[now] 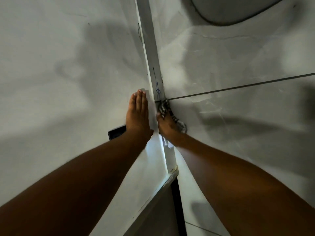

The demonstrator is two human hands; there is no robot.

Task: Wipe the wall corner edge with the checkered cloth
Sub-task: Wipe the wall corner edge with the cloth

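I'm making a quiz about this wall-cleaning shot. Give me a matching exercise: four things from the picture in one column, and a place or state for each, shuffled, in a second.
Things:
1. left hand
2. right hand
3. checkered cloth
4. blue pen scribble

Places or states:
A. bunched against the corner edge
B. flat, fingers together, on the wall left of the edge
C. drawn on the edge strip, just above the cloth
D. gripping the cloth

Pairs: 1-B, 2-D, 3-A, 4-C

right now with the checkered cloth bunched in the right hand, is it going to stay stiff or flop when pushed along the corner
Probably floppy: the checkered cloth crumples in the right hand and a tail droops beside the wrist. It looks thin and light, so it should mould to the wall corner edge and may bunch or slip.
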